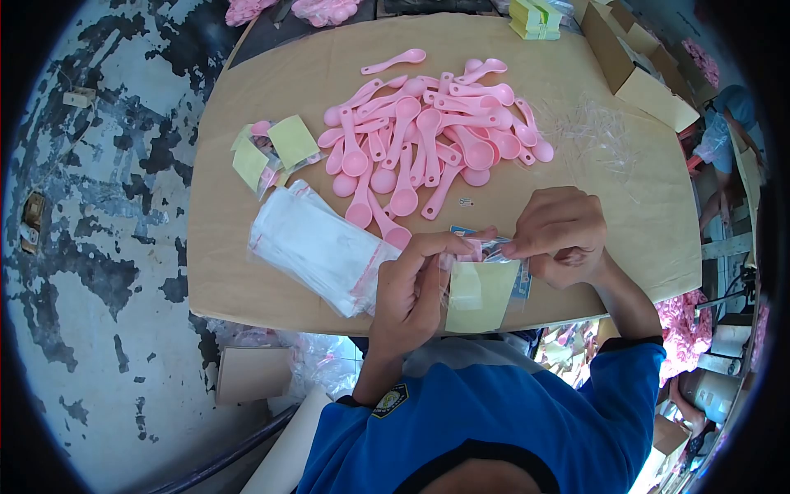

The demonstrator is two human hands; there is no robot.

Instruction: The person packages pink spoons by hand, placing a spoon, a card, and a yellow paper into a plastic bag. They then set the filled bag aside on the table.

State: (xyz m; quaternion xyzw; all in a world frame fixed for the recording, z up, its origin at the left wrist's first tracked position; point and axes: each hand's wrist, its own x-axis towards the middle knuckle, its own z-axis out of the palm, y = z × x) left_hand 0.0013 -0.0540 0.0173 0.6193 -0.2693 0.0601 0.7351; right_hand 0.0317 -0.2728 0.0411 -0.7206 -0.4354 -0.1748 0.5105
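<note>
The left hand (409,284) and right hand (564,235) pinch one packet (480,298), long axis twelve-to-six o'clock, pinched end towards twelve, one bag stack (317,247) at nine, overlapping spoons (429,136), uncountable, at eleven.

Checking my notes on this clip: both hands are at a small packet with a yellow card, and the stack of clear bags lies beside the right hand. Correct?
Not quite: the head view shows the stack of clear bags lying beside the left hand, not the right hand. Both hands are indeed at a small packet with a yellow card.
</note>
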